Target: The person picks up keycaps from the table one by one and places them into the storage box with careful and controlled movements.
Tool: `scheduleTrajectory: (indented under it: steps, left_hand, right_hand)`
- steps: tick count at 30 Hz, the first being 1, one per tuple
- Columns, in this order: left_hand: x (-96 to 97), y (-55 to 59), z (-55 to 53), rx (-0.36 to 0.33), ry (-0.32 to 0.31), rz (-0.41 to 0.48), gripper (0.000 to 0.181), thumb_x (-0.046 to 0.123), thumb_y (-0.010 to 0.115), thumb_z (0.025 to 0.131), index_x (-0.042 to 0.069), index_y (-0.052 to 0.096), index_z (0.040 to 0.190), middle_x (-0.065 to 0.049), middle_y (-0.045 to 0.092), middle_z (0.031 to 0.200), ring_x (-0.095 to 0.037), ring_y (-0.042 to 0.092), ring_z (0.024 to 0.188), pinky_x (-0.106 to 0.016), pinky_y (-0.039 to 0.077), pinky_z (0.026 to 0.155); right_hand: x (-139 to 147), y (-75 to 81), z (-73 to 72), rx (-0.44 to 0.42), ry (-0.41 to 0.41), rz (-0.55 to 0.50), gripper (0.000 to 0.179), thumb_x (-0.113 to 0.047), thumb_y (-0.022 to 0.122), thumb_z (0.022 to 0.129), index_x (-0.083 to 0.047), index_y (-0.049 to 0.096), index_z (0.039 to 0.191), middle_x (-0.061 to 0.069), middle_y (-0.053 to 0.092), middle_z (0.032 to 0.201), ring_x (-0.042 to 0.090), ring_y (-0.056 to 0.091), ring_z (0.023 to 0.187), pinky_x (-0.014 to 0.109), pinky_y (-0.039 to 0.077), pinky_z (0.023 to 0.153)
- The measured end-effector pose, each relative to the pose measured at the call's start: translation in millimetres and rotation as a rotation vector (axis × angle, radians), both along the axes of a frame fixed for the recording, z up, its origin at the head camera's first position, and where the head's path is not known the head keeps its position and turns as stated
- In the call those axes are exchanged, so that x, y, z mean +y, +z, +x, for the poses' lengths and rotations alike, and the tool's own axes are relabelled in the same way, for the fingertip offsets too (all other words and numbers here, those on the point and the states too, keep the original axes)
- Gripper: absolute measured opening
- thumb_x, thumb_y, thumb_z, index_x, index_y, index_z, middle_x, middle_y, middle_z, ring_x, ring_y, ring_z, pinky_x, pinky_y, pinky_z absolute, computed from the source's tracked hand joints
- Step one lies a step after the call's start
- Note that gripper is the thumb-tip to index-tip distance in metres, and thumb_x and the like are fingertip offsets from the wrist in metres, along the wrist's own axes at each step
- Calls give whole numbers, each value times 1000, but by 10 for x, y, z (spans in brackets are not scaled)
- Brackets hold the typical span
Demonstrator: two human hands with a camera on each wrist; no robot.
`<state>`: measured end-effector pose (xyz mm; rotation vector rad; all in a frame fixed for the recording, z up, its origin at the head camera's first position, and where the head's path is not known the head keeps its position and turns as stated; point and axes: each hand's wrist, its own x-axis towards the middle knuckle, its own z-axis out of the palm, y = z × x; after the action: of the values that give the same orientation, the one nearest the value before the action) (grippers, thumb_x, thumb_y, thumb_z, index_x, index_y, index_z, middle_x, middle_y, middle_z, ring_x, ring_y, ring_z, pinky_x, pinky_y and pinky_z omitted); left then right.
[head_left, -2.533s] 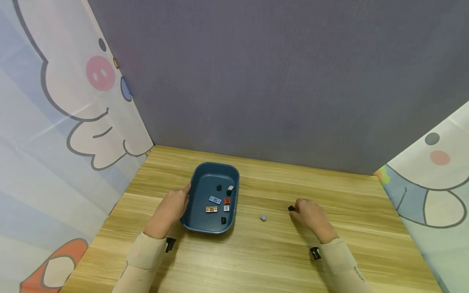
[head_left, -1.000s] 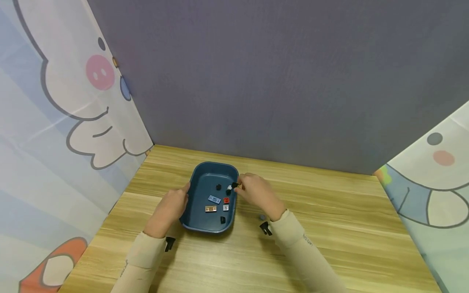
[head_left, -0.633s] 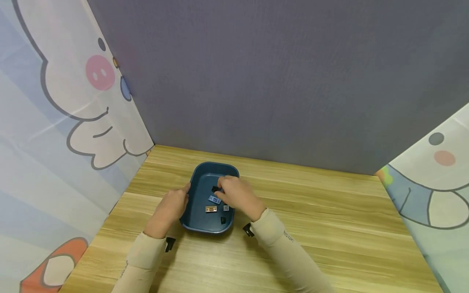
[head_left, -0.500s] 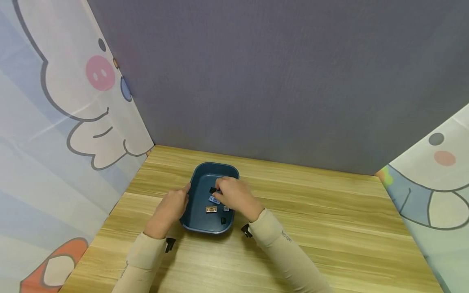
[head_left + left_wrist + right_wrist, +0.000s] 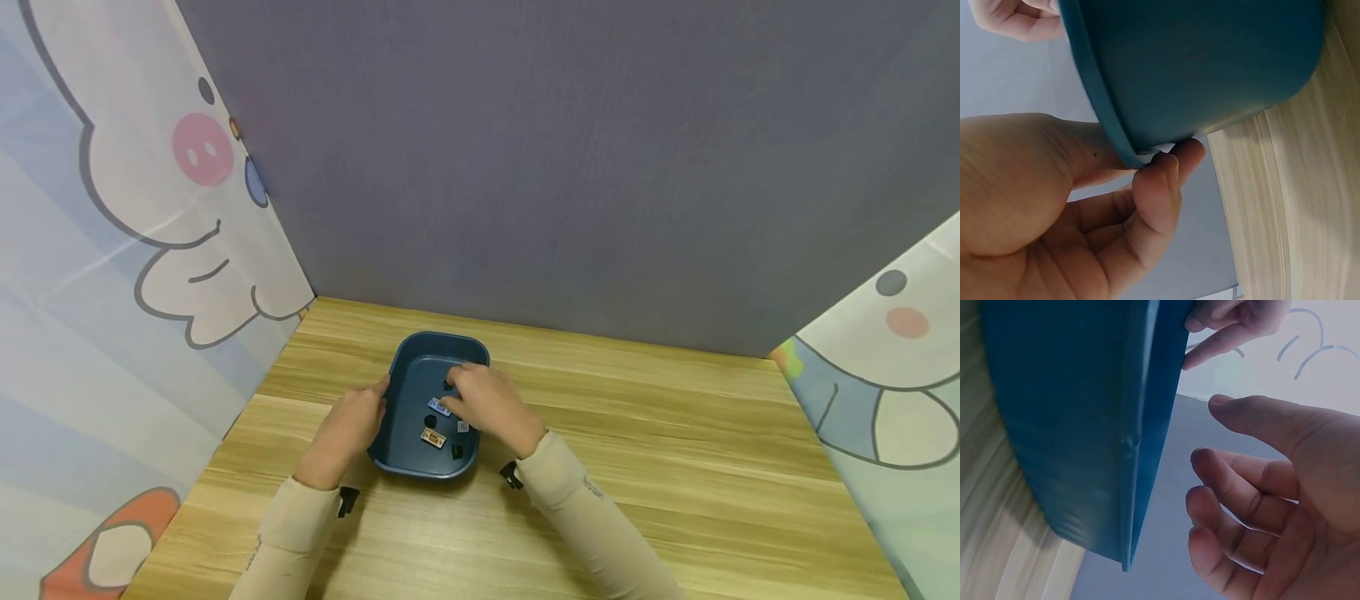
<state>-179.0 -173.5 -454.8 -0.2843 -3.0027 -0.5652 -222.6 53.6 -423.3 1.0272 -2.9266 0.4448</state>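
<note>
A dark blue plastic tray (image 5: 408, 450) sits on the table, and my left hand (image 5: 347, 433) grips its left rim. In the left wrist view, curled fingers (image 5: 1157, 194) press up under that rim. My right hand (image 5: 491, 404) hovers over the tray's right side. Nothing is between its loosely bent fingers (image 5: 1222, 481) in the right wrist view. Inside the tray lie a small black piece (image 5: 430, 422), a tan printed tile (image 5: 432, 437), a light blue printed tile (image 5: 439, 407), a white square tile (image 5: 462, 426) and another black piece (image 5: 457, 452). My right hand hides other small pieces.
The tray stands on a wood-grain table (image 5: 675, 467). A grey panel (image 5: 525, 167) rises along the table's back edge. Cartoon-printed curtains (image 5: 150, 250) hang at both sides. Black clips (image 5: 347, 502) stick out from the wrists.
My right hand has carried a black piece from the table's right into the tray and let go. It lies against the tan tile, now turned slightly. The sleeve covers the grey piece's spot.
</note>
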Motion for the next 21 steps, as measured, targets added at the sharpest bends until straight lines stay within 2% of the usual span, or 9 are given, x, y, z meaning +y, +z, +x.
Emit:
scheduleTrajectory:
  steps: [6,13,21]
  left_hand:
    - [-7,-2,8,14,-2,6,41,-1,59,97,-12,54,136,-33,66,109,-43,69,84,-50,57,69]
    - [-21,-4,12,1,0,2,42,0,58,97,-11,53,137,-33,66,109,-43,69,82,-49,57,68]
    - [-33,1,8,14,-10,-3,42,0,59,97,-12,54,136,-34,67,106,-43,69,79,-49,57,66]
  right_hand:
    - [70,17,58,5,0,10,28,-29,74,93,-9,73,112,1,67,93,8,57,70,21,46,56]
    - [193,39,124,1,-22,-2,29,-28,76,91,-8,72,112,-2,62,87,10,55,72,25,47,59]
    - [388,38,217,10,-56,-34,22,-24,77,90,-9,72,106,-1,64,88,10,57,71,25,47,57]
